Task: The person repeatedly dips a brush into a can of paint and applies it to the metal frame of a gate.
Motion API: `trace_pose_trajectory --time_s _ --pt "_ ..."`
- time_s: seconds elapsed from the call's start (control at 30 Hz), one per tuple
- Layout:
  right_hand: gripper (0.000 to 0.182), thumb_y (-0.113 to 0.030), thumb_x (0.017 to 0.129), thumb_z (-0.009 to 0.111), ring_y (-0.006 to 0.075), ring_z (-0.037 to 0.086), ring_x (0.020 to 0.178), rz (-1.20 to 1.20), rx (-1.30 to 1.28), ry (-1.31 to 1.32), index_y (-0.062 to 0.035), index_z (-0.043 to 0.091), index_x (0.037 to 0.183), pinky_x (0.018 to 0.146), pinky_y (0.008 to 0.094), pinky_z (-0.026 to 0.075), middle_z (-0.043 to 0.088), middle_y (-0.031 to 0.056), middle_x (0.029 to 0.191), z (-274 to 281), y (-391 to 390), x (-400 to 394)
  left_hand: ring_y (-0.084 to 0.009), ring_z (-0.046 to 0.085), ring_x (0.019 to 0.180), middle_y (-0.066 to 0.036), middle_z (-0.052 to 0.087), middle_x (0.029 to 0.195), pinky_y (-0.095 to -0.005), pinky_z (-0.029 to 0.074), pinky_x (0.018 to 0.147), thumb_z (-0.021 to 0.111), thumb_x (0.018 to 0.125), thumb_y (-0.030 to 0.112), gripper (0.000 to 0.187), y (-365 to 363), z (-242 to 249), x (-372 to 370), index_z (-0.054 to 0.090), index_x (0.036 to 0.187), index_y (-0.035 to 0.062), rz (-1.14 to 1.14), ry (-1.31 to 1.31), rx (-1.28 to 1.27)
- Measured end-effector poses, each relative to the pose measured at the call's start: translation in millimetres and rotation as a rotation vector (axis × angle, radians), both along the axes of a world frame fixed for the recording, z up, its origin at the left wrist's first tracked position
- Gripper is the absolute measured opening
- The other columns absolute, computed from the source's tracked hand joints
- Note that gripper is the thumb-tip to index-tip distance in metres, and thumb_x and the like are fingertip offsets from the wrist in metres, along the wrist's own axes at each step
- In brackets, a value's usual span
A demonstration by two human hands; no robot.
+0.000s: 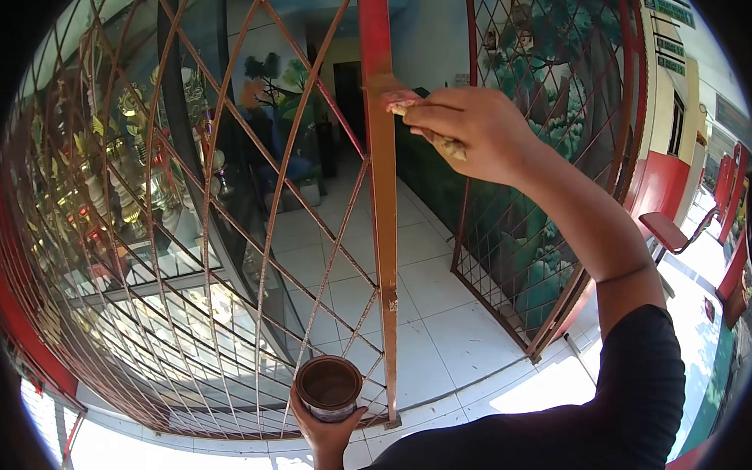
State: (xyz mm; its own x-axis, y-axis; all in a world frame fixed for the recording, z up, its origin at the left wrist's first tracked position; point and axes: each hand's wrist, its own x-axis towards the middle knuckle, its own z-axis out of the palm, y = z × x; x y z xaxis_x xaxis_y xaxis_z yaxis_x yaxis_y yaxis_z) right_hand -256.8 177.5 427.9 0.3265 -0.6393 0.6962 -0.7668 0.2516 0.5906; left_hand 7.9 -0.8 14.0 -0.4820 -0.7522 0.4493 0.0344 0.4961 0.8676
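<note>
My right hand (472,128) is raised with its fingers closed around a paintbrush (400,99). The stained brush head touches the upright post (384,193) of the metal grille; the bristles are blurred. Above the brush the post is red, and below it is brown. Low down, my left hand (325,427) wraps round an open paint can (330,384), its rim coated brown. How much paint the can holds is hard to tell. The can is close in front of the lower grille (265,255), whose crossed bars look partly brown and worn.
Behind the grille on the left, a glass cabinet (228,273) holds several trophies (130,194). Another lattice gate panel (548,171) stands right of the doorway, before a painted mural. White floor tiles (454,332) run inward. A red chair (666,229) is at far right.
</note>
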Motion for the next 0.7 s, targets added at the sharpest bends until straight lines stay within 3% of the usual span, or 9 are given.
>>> trace_pose_trajectory --time_s 0.1,0.23,0.33,0.43,0.47,0.53,0.63,0.7 --pt "0.023 -0.011 0.077 0.072 0.0219 0.066 0.077 0.010 0.137 0.015 -0.0130 0.067 0.099 0.065 0.0357 0.055 0.063 0.0009 0.088 -37.2 6.8 11.2 -0.0393 0.043 0.131 -0.020 0.041 0.139 -0.0526 0.039 0.108 0.100 0.044 0.032 0.138 -4.5 0.8 2.5 0.020 0.152 0.0041 -0.008 -0.008 0.005" --pt "0.018 -0.009 0.081 0.075 0.0250 0.067 0.072 0.181 0.032 -0.313 -0.0105 0.072 0.099 0.060 0.0355 0.053 0.066 0.0043 0.083 -7.9 16.0 25.4 -0.0393 0.043 0.132 -0.021 0.042 0.139 -0.0524 0.039 0.108 0.100 0.044 0.034 0.136 -10.8 -1.7 1.4 0.021 0.152 0.0037 -0.012 -0.011 -0.016" --pt "0.017 -0.009 0.083 0.074 0.0264 0.066 0.071 0.162 -0.160 -0.191 -0.0115 0.072 0.100 0.059 0.0364 0.052 0.066 0.0053 0.082 17.0 12.2 18.1 -0.0401 0.043 0.132 -0.021 0.041 0.139 -0.0523 0.039 0.108 0.100 0.045 0.035 0.135 -9.9 -2.7 -2.0 0.022 0.151 0.0029 -0.010 0.013 -0.027" --pt "0.020 -0.012 0.084 0.072 0.0258 0.066 0.072 -0.001 -0.030 -0.017 -0.0135 0.070 0.103 0.059 0.0372 0.053 0.064 0.0037 0.084 -0.4 3.0 16.9 -0.0389 0.044 0.131 -0.021 0.042 0.140 -0.0507 0.039 0.109 0.099 0.045 0.031 0.134 -7.8 -2.8 -3.7 0.022 0.151 0.0025 -0.016 0.023 -0.040" --pt "0.023 -0.014 0.083 0.071 0.0252 0.065 0.072 0.060 0.055 0.008 -0.0154 0.067 0.106 0.060 0.0378 0.053 0.062 0.0022 0.086 -18.0 -0.9 10.5 -0.0370 0.045 0.131 -0.020 0.043 0.141 -0.0491 0.039 0.110 0.099 0.045 0.028 0.134 -7.1 -2.4 -3.0 0.021 0.152 0.0028 -0.015 0.006 -0.038" --pt "0.017 -0.014 0.084 0.072 0.0239 0.065 0.072 -0.016 0.216 0.007 -0.0142 0.070 0.101 0.061 0.0368 0.053 0.062 0.0020 0.081 -45.5 2.0 18.6 -0.0351 0.046 0.132 -0.020 0.044 0.142 -0.0475 0.038 0.111 0.099 0.045 0.024 0.135 -7.2 0.0 -0.5 0.020 0.152 0.0030 -0.010 -0.015 -0.053" --pt "0.011 -0.016 0.086 0.074 0.0238 0.066 0.072 0.038 0.280 -0.455 -0.0119 0.073 0.096 0.063 0.0365 0.053 0.064 0.0036 0.078 -39.6 12.7 31.4 -0.0374 0.045 0.132 -0.020 0.042 0.141 -0.0494 0.038 0.110 0.099 0.045 0.029 0.135 -7.5 3.6 -0.9 0.021 0.152 0.0025 0.008 -0.018 -0.079" --pt "0.009 -0.016 0.086 0.074 0.0255 0.066 0.071 0.091 0.199 -0.465 -0.0102 0.074 0.094 0.063 0.0374 0.053 0.066 0.0048 0.078 -20.2 9.0 27.4 -0.0416 0.044 0.130 -0.022 0.041 0.138 -0.0532 0.040 0.108 0.100 0.045 0.039 0.135 -10.8 2.7 -1.8 0.024 0.150 0.0019 0.007 -0.025 -0.082"
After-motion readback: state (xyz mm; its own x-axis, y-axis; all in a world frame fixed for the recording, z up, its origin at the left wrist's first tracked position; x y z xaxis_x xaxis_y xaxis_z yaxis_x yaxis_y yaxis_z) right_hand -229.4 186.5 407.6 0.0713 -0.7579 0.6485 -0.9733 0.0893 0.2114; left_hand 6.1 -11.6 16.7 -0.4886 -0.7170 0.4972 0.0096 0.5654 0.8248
